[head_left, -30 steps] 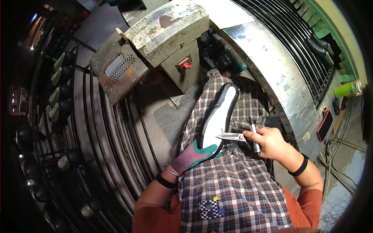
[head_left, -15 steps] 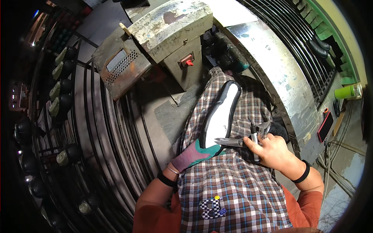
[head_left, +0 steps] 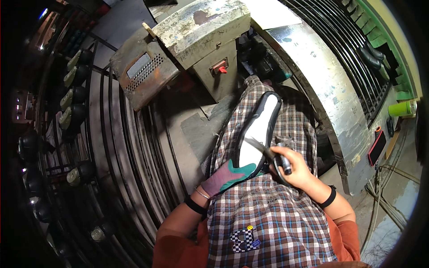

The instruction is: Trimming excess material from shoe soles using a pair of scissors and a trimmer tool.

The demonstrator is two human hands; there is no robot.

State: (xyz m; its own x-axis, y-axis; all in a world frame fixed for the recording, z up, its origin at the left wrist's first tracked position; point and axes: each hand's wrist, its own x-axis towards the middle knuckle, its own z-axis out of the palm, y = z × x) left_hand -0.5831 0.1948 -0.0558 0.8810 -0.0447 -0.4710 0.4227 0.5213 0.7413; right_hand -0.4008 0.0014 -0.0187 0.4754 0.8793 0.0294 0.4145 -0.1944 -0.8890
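Note:
A black shoe upper with a white underside (head_left: 261,129) lies bottom up across my lap, on the checked apron (head_left: 268,214). My left hand (head_left: 229,176), in a purple and green glove, is closed around its near end, thumb on the white face. My bare right hand (head_left: 295,166) grips a pair of scissors (head_left: 258,146), whose blades lie over the lower part of the white underside. A silver and black pen-like tool (head_left: 284,164) is held in the same hand. The scissors' handles are partly hidden by my fingers.
A worn metal machine with a red switch (head_left: 222,70) stands ahead. At the right is a metal table (head_left: 319,67) with a roller bed (head_left: 335,35), a phone (head_left: 376,147) and a green bottle (head_left: 402,108). Racks with several dark shoes (head_left: 73,116) line the left.
My right hand has moved left and slightly down, turning the scissors so the blades now point up and left over the white underside. My left hand keeps its hold on the shoe upper.

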